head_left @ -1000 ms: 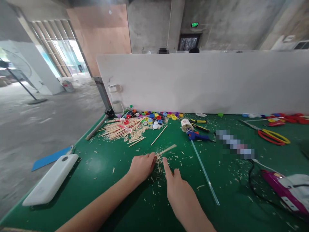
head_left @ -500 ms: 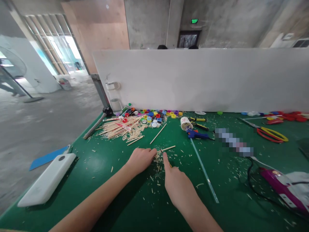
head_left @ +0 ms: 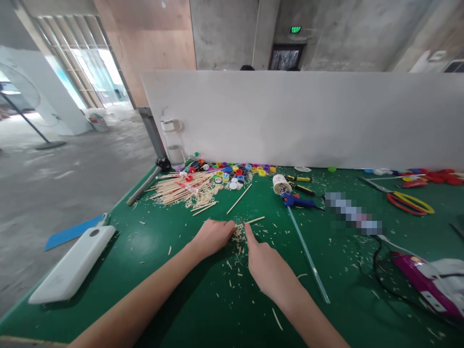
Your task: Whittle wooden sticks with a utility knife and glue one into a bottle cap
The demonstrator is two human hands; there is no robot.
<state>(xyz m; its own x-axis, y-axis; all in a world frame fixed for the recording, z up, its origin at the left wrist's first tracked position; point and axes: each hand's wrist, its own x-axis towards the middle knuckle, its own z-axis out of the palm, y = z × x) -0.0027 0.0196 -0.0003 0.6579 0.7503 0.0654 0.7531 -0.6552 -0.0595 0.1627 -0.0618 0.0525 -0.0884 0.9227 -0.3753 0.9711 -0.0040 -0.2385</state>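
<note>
Thin wooden stick (head_left: 257,220) lying crosswise at my fingertips, its left end under my left hand (head_left: 213,236).
My left fingers (head_left: 229,229) are curled closed on that end; on my right hand (head_left: 267,265) the index finger (head_left: 249,233) reaches to the near side of the stick, the others folded in, and I cannot tell what they hold. The long axis runs left to right, the right end slightly farther off and poking out past my right index fingertip; the left hand is nearer the covered end, the right nearer the bare one. Shavings (head_left: 238,238) litter the green desk (head_left: 203,299) just below. Beyond, a loose stick (head_left: 239,199) slants far and right, a heap of sticks (head_left: 181,189) sits far left, a blue glue gun (head_left: 300,202) far right.
</note>
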